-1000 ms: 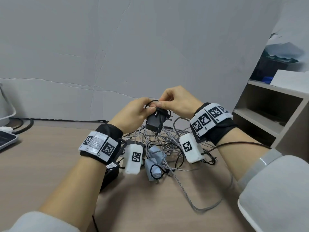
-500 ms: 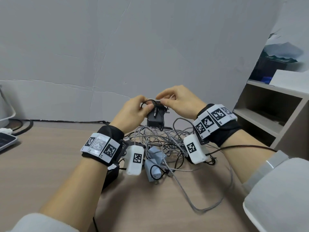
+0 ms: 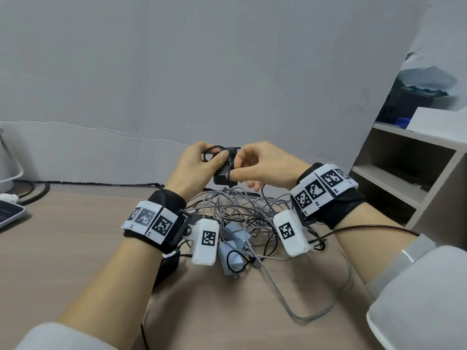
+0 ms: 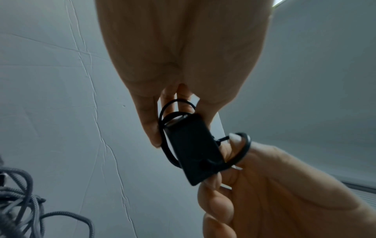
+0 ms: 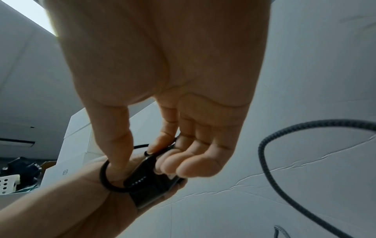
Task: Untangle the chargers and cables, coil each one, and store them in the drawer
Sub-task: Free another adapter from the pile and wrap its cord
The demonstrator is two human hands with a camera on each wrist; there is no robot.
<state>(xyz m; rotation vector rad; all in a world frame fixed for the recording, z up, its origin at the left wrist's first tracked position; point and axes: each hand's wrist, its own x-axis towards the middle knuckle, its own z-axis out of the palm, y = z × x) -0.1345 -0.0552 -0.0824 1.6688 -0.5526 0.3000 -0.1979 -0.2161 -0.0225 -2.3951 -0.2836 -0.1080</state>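
Both hands hold a small black charger point(image 3: 224, 173) up above the table. My left hand point(image 3: 214, 157) grips its upper part, thumb on top, with a loop of its thin black cable point(image 3: 212, 150) by the fingers. My right hand point(image 3: 236, 164) pinches the charger's right side. In the left wrist view the black charger point(image 4: 193, 149) sits between both hands, and a cable loop point(image 4: 245, 149) curls round the right thumb. In the right wrist view the charger point(image 5: 148, 183) lies against the left palm. Below lies a tangle of grey braided cables point(image 3: 242, 205) with pale blue chargers point(image 3: 233, 246).
Another black charger point(image 3: 166, 267) lies on the wooden table point(image 3: 75, 248) under my left wrist. A grey shelf unit point(image 3: 404, 178) stands at the right. A white device point(image 3: 10, 213) and a thick black cable point(image 3: 35, 188) sit at the far left by the wall.
The hands have drawn closer together around the black charger. The right thumb has shifted down to its lower edge, and the thin black cable now loops by the left fingers.
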